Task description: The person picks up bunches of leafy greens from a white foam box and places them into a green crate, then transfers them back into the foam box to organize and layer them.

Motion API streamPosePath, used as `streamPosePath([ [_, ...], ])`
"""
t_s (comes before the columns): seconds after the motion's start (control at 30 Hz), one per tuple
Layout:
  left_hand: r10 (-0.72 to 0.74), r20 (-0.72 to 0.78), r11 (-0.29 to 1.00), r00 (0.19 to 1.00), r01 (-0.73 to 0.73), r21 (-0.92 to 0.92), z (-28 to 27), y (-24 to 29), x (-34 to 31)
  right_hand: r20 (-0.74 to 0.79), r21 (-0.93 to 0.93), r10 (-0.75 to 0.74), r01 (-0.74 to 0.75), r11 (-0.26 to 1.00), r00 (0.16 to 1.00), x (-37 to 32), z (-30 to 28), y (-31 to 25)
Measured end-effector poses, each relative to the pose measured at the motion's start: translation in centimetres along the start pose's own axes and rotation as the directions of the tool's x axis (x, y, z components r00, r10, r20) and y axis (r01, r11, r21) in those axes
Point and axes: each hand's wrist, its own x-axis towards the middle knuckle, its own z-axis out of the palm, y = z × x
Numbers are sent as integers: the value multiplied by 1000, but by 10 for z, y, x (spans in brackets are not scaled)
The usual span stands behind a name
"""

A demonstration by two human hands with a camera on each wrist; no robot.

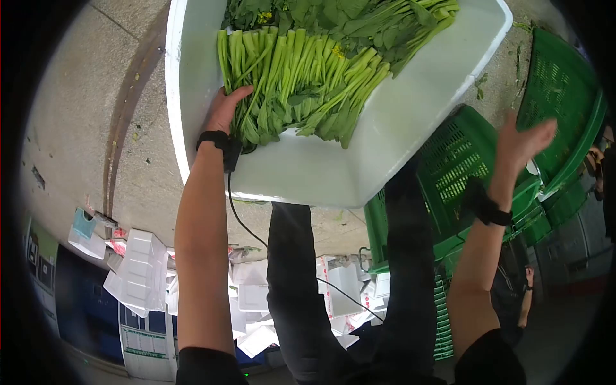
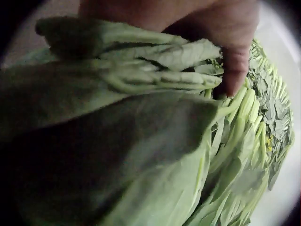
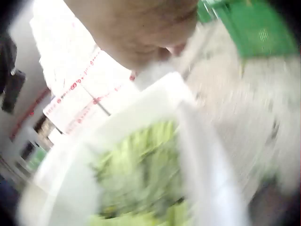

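Leafy green stalks [image 1: 289, 70] lie in rows inside a white foam box [image 1: 295, 176], with some yellow flowers among them. The left hand [image 1: 224, 112] is at the box's left side, fingers against the end of the near row, thumb over the stalks. In the left wrist view that hand [image 2: 207, 28] touches the greens [image 2: 235, 122], its fingertips partly hidden by leaves. Out to the right of the box, the right hand [image 1: 523, 144] is raised with fingers extended, holding nothing. The right wrist view, blurred, has the right hand [image 3: 146, 33] above the box [image 3: 207, 155].
Green plastic crates [image 1: 449, 167] stand right of the box, beside and beyond the right arm. White foam boxes [image 1: 141, 269] are piled behind the person's legs. Concrete floor [image 1: 83, 147] with leaf scraps lies to the left. Another person's arm [image 1: 527, 298] shows at lower right.
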Motion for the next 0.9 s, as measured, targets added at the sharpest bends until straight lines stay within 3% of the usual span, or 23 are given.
streamPosePath([
  [0.03,2,0,1000,1000,-2,-5,3,2,-4,-146,-226,-79,44,973,986,-2,11,38],
  [0.07,40,-8,999,999,-40,-15,5,7,-6,-31,75,16,-13,997,999,-5,-11,10],
  [0.1,71,-11,997,997,-71,-19,7,9,-7,114,355,74,-110,928,991,-19,-40,-34],
  [0.13,61,-5,998,998,-61,-9,6,7,-8,440,695,121,-423,581,890,-56,-42,-61],
  [0.17,-14,47,997,999,18,-81,4,5,-8,503,669,-54,-349,657,863,-85,-52,-103],
  [0.23,-73,95,987,993,85,-139,1,7,-5,804,545,-139,-623,562,578,-157,-16,-157],
  [0.3,18,-2,997,1000,-18,-81,-5,2,-6,923,220,143,-797,563,356,-214,38,-187],
  [0.33,-42,35,987,999,47,-156,-9,1,-6,928,216,139,-803,555,346,-234,64,-189],
  [0.4,-61,36,985,998,66,-160,-9,-2,-5,934,127,288,-950,285,211,-254,101,-188],
  [0.5,-127,66,974,990,137,-179,-14,-5,1,943,93,299,-980,176,143,-243,105,-185],
  [0.53,-161,96,966,982,176,-188,-15,-5,3,999,47,21,-999,18,47,-233,108,-172],
  [0.57,-170,95,965,981,185,-187,-13,-1,0,999,37,23,-999,19,38,-232,106,-173],
  [0.63,-201,159,948,967,233,-217,-4,9,-7,977,-79,203,-995,56,-66,-230,104,-178],
  [0.67,-203,154,949,967,233,-212,-4,9,-6,978,-82,198,-995,51,-71,-229,101,-178],
  [0.73,-203,172,949,964,237,-208,-8,7,-6,995,-35,90,-986,-164,-51,-230,91,-176],
  [0.77,-206,160,950,965,236,-202,-8,8,-9,995,-44,79,-985,-169,-58,-232,89,-175],
  [0.87,-199,182,958,963,230,-173,-4,13,-13,955,-187,-282,-929,-320,-95,-228,92,-167],
  [0.9,-195,179,959,964,225,-172,-4,14,-13,954,-185,-286,-928,-322,-91,-227,91,-168],
])
